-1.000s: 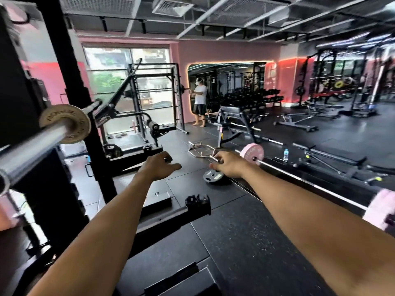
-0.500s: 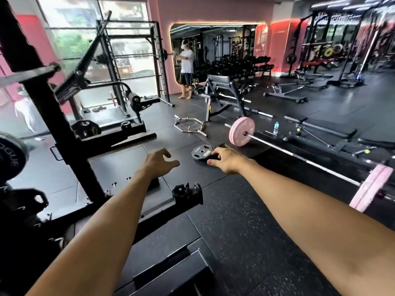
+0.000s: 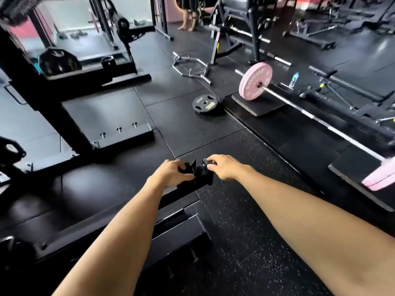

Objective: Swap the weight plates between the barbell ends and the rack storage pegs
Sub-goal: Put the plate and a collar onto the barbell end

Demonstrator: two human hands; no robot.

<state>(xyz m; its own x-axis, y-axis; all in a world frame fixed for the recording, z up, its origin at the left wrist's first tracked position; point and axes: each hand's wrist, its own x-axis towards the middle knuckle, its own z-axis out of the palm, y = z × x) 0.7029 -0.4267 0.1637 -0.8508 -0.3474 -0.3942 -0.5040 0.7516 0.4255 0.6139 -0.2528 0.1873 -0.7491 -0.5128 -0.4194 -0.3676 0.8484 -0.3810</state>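
Observation:
My left hand [image 3: 171, 174] and my right hand [image 3: 224, 167] both reach down to a black clamp-shaped collar [image 3: 199, 175] that sits on the end of the rack's floor beam [image 3: 119, 210]. The left hand grips its left side, and the right hand's fingertips pinch its top right edge. A pink plate [image 3: 255, 81] is loaded on a barbell [image 3: 320, 116] lying on the floor to the right, with a second pink plate [image 3: 380, 178] at its near end. A black plate [image 3: 205, 102] lies flat on the floor. Another black plate [image 3: 59, 60] stands at the rack's far left.
The rack's upright and base plate [image 3: 106, 116] stand at left. A hex bar [image 3: 190, 69], a bench [image 3: 241, 28] and a water bottle [image 3: 294, 79] lie beyond. A person's bare legs [image 3: 188, 18] stand at the top. Black mats [image 3: 258, 105] support the pink plates.
My view has tilted down and moved closer to the floor. Both hands dropped from mid-air onto the black collar on the rack's floor beam and took hold of it.

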